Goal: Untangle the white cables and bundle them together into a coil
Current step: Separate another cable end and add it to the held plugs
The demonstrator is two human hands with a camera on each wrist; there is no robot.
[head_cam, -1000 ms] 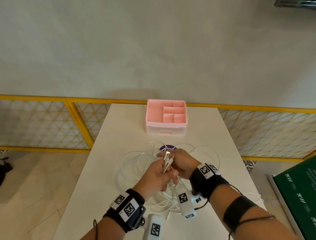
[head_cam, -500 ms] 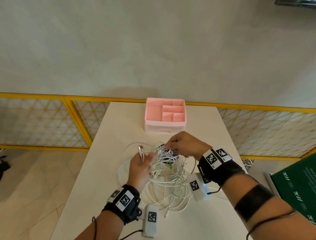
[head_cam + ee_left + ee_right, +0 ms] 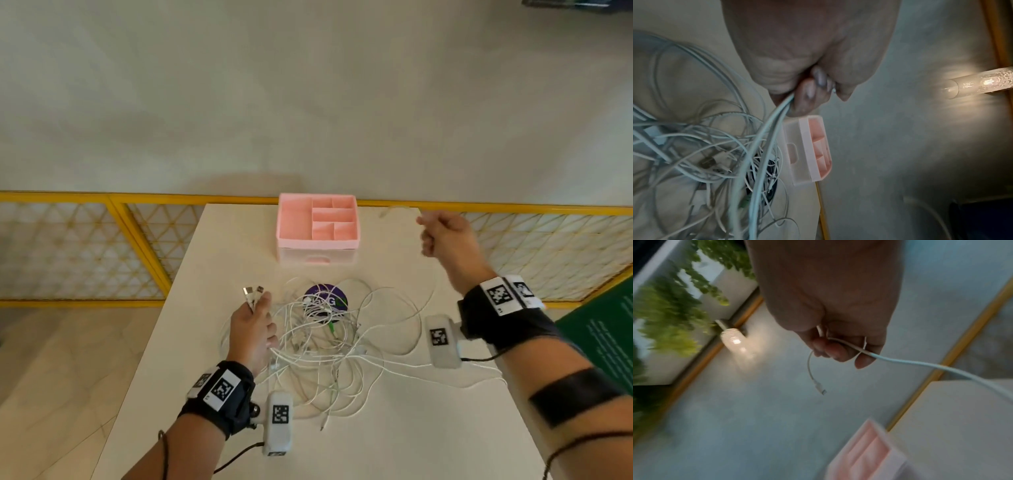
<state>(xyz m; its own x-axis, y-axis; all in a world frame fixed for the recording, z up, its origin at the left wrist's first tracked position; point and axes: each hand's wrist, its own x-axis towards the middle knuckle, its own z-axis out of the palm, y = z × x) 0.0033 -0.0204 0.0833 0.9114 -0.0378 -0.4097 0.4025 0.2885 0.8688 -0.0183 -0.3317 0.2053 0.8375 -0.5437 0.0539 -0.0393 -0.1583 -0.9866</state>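
A tangle of white cables [image 3: 329, 346] [image 3: 701, 159] lies in the middle of the white table [image 3: 411, 438]. My left hand [image 3: 253, 325] [image 3: 809, 91] sits at the tangle's left side and grips several cable ends, whose metal plugs [image 3: 251, 293] stick up past the fingers. My right hand [image 3: 445, 236] [image 3: 838, 352] is raised at the table's far right, beside the pink box, fingers curled round one white cable [image 3: 920, 365]. That cable's plug end [image 3: 821, 390] dangles free below the hand, and its length trails back down to the tangle.
A pink organiser box [image 3: 318, 228] [image 3: 812, 151] with open compartments stands at the table's far edge. A round purple sticker [image 3: 327, 301] lies under the cables. Yellow mesh railing [image 3: 102, 246] runs behind and beside the table. A green board [image 3: 603, 339] lies to the right.
My right hand has pulled one cable out of the tangle, moving up and to the far right. The left hand stayed at the tangle's left, still gripping the plug ends.
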